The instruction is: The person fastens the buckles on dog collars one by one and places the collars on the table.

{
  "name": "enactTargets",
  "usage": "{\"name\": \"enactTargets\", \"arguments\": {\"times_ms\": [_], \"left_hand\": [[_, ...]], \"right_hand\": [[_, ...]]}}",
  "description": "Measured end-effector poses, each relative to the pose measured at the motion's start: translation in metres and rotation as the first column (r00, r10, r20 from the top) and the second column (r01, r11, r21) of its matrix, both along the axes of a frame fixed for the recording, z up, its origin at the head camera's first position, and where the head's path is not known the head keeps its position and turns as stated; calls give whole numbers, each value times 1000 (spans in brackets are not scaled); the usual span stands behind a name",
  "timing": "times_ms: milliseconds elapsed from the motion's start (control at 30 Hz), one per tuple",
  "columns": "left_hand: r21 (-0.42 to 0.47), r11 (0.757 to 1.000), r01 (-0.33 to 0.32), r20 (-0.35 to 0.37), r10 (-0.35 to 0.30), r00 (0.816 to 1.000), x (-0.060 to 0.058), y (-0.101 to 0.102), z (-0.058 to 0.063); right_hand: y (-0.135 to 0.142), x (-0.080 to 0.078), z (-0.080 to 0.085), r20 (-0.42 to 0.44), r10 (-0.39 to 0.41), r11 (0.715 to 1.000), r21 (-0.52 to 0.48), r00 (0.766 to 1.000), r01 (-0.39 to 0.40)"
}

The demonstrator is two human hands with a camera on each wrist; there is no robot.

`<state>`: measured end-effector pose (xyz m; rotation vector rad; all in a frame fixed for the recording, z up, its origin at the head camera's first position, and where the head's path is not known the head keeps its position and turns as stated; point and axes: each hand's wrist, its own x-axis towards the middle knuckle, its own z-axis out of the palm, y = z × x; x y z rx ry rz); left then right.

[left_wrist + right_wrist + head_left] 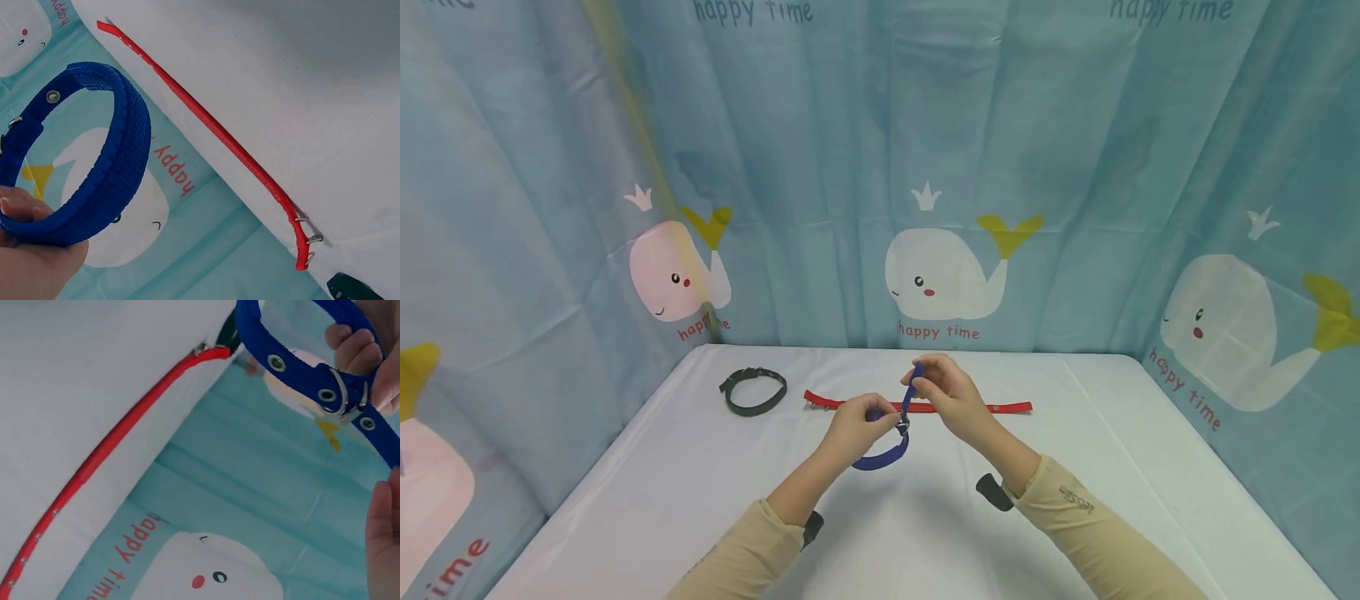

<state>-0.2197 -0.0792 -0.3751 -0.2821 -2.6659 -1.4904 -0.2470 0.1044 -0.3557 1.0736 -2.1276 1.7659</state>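
Note:
A blue collar [883, 458] is held up above the table, bent into a loop. My left hand [859, 429] pinches it beside the metal buckle [355, 414]. The strap's free end rises from the buckle, and my right hand [953, 396] pinches its tip between thumb and fingers. Metal eyelets line the strap in the right wrist view, with a D-ring [339, 390] next to the buckle. In the left wrist view the padded band of the loop faces the camera, while the buckle is partly cut off at the frame's edge.
Behind the hands a red collar [1011, 408] lies stretched out on the white table [1112, 467]. To its left is a dark green collar [756, 409] closed in a ring. A blue whale-print curtain [820, 275] surrounds the back and sides. Dark wrist devices [995, 492] hang below the sleeves.

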Motion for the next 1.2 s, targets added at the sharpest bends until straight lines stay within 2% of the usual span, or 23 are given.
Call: {"name": "enactTargets", "arguments": {"times_ms": [233,400,500,767,900,1033,1200], "left_hand": [[20,999,48,21,-48,999,1,-10,1],[48,997,66,23,-67,998,1,-13,-2],[49,996,70,20,-71,997,0,-12,-1],[124,991,49,25,-53,998,1,-13,-2],[159,987,-11,33,5,999,2,-13,-6],[233,971,-63,47,53,997,2,-11,-7],[275,959,-61,49,49,998,1,-10,-6]], "right_hand": [[-5,1,6,-63,-92,979,175,994,102],[-8,2,9,-4,-32,954,298,999,32],[-10,2,10,14,-29,941,338,999,22],[-9,0,-1,-66,-105,949,291,992,120],[-9,2,-4,-50,-164,965,200,985,170],[-8,2,-5,-30,-200,972,117,979,202],[-6,3,-4,-54,-247,967,52,968,250]]}}
